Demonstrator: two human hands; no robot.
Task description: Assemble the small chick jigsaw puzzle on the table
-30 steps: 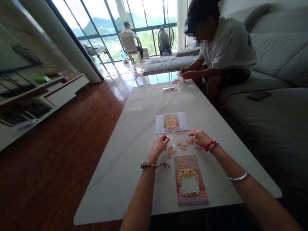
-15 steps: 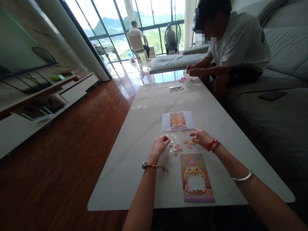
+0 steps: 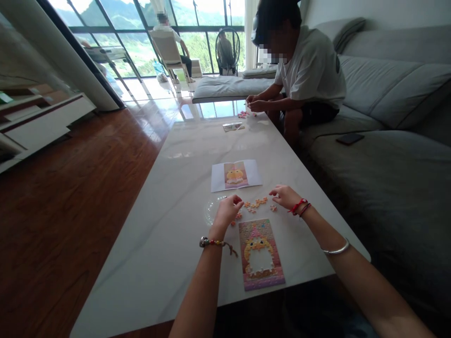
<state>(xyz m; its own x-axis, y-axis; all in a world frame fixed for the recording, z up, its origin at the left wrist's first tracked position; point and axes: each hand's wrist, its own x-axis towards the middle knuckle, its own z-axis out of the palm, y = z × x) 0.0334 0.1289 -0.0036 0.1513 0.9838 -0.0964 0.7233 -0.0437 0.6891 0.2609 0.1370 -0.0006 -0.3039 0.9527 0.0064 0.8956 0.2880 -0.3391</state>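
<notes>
A jigsaw puzzle (image 3: 248, 276) lies near the table's front edge, showing a yellow character with an unfilled white area in its middle. Loose puzzle pieces (image 3: 256, 203) are spread just beyond it. My left hand (image 3: 227, 210) is at the left of these pieces, thumb and fingers pinched together. Whether anything is between them I cannot make out. Partly behind that hand lies a clear plastic dish (image 3: 210, 210). My right hand (image 3: 287, 196) hovers at the right, fingers apart, just above a single puzzle piece (image 3: 273, 208).
A folded picture sheet (image 3: 218, 177) lies beyond the pieces on the white table (image 3: 158, 225). Farther off are a small packet (image 3: 233, 126) and more pieces (image 3: 243, 114). Another person (image 3: 310, 70) sits on the grey sofa (image 3: 384, 164) at the right, hands over the table.
The view has swung right, so everything sits farther left. Loose pieces are spread more in a row, with one apart near my right hand. My left hand has come closer over the left-hand pieces.
</notes>
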